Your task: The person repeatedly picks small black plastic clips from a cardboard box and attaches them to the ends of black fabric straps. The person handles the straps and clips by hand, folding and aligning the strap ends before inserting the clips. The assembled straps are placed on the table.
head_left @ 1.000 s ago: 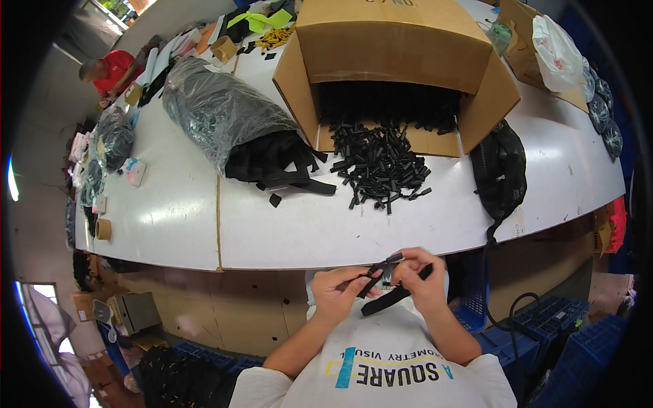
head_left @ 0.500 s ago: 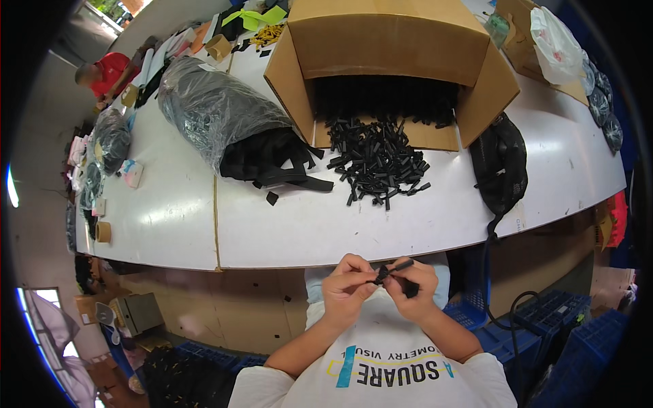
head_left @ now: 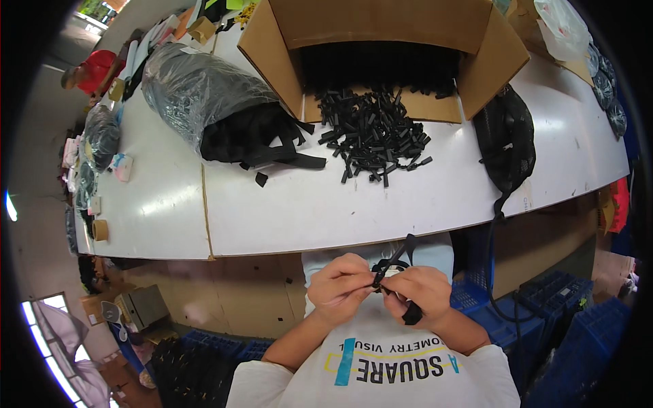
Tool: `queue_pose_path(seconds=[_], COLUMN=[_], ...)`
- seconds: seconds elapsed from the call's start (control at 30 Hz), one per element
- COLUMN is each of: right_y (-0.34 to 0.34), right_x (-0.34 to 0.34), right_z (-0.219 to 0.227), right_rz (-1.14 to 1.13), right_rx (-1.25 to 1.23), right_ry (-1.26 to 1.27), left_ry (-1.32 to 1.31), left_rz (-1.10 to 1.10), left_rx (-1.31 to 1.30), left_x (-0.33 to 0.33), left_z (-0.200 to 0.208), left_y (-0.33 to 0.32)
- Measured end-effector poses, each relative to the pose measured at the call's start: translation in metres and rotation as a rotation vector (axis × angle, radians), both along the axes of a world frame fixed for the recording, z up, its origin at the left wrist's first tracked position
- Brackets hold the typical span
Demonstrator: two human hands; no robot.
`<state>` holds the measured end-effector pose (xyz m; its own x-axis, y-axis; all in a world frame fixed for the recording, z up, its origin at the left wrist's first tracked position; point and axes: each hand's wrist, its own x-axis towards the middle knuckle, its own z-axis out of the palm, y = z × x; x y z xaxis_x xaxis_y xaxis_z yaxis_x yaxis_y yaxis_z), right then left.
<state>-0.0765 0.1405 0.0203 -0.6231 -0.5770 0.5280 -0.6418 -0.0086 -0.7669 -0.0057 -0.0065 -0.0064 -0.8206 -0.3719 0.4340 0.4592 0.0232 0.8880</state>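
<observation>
Just in front of my shirt, below the table's near edge, both hands meet around a piece of black webbing strap (head_left: 396, 256). My left hand (head_left: 338, 288) pinches it between thumb and fingers from the left. From the other side my right hand (head_left: 423, 291) is closed on the same strap, with one end rising above the fingers and another dark end hanging under the palm. A small dark part sits between the fingertips; its shape is mostly hidden. Beyond the hands, a heap of small black plastic pieces (head_left: 374, 132) spills out of a cardboard box (head_left: 381, 26) onto the white table (head_left: 306, 211).
Left of the heap lies a clear plastic bag (head_left: 190, 81) with black straps (head_left: 248, 139) poking out. A black mesh bag (head_left: 507, 139) hangs over the table edge at right. Blue crates (head_left: 558, 299) stand low on the right. A person in red (head_left: 98, 71) is at far left.
The view has tipped, so the table and box sit higher in the picture. My hands have come closer together, and a longer length of strap now stands up between them.
</observation>
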Motion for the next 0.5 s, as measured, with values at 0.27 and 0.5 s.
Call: queue_pose_path(seconds=[0.27, 0.5], right_y=[0.006, 0.001], right_x=[-0.002, 0.001], right_z=[0.011, 0.005], right_rz=[0.025, -0.021], right_rx=[0.106, 0.041], right_ry=[0.117, 0.034], left_ry=[0.022, 0.046], left_rz=[-0.051, -0.006], left_rx=[-0.22, -0.424], left_x=[-0.003, -0.006], left_z=[0.005, 0.01], left_y=[-0.006, -0.013])
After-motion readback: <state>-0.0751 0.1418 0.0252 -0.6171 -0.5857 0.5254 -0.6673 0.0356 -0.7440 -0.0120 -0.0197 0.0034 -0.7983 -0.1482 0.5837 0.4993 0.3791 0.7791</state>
